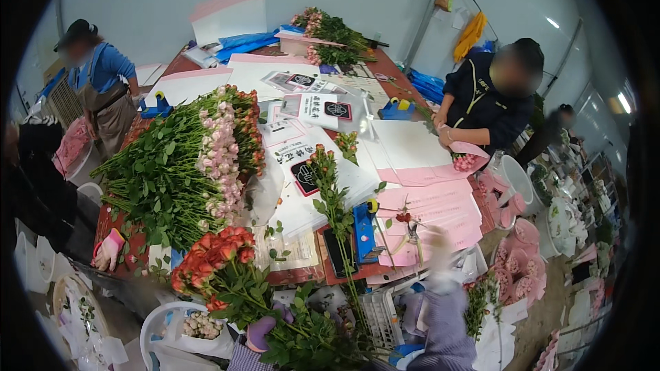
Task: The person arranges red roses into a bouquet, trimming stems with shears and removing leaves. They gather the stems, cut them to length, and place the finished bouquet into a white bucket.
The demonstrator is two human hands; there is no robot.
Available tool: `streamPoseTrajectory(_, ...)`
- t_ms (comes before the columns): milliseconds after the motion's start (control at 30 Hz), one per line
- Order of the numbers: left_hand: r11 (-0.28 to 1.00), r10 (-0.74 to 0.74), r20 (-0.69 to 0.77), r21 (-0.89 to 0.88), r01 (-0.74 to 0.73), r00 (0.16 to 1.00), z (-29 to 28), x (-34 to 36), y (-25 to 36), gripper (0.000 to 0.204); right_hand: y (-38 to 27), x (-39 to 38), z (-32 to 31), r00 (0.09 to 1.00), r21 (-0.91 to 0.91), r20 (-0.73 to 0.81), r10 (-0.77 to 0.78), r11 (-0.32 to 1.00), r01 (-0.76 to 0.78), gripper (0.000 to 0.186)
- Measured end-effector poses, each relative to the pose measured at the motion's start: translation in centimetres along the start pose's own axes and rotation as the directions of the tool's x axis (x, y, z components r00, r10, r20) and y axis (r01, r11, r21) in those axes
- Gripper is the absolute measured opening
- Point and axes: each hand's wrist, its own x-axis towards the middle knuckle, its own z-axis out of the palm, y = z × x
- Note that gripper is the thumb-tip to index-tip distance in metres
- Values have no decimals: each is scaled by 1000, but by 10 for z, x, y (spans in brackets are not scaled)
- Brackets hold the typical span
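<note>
At the lower left of the middle, my left hand (261,334) in a purple glove is closed around the stems of a bunch of orange-red roses (218,261); leaves cover part of its fingers. My right hand (442,251), at the end of a purple checked sleeve, is smeared by motion over the table's near right edge. What it holds, if anything, does not show. Close to it lie cutters (413,239) with pale handles and a single dark red rose (404,218). Between my hands, a long-stemmed sprig with orange buds (331,182) lies across the table edge.
Pink-and-white roses (221,144) are heaped on the left of the red table. A blue tape dispenser (366,231), a phone (337,253) and pink sheets (440,214) lie nearby. A co-worker (491,96) wraps pink flowers at right; others stand left. Buckets (155,323) surround me.
</note>
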Motion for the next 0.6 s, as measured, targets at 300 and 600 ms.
streamPoseTrajectory(300,998,36,-184,-43,-44,982,-15,-59,33,21,21,118,292,973,-717,129,191,695,-42,18)
streamPoseTrajectory(600,977,211,-257,100,-191,943,-50,-44,35,27,-33,136,216,998,-64,3,65,996,-64,23)
